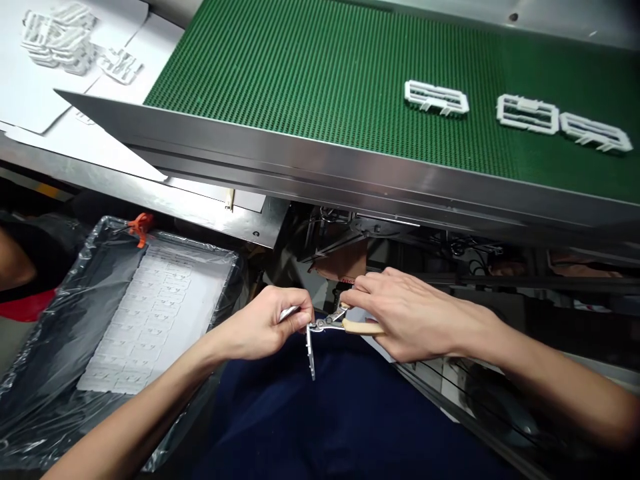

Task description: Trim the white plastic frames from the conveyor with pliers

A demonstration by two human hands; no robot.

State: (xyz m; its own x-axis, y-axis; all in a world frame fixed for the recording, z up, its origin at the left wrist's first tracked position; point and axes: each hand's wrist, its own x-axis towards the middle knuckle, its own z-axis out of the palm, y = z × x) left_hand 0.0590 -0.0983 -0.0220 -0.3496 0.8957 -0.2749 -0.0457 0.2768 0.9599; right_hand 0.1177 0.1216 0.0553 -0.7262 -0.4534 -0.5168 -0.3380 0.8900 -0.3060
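My left hand (273, 320) pinches a white plastic part (311, 357), which hangs edge-on below my fingers; part of it is hidden by them. My right hand (405, 313) is wrapped round the pale yellow handles of a pair of nippers (357, 327). The jaws of the nippers touch, or nearly touch, the white part right beside my left fingertips. Both hands are above my lap, in front of dark blue cloth (350, 407).
A green conveyor belt (310, 67) with a metal side rail (300, 160) carries white plastic frames (437, 98). A pile of similar parts (60, 37) lies on white sheets at upper left. Below, a plastic-lined bin (45, 393) holds rows of white pieces (145, 320). Another person's arm (13, 260) shows at far left.
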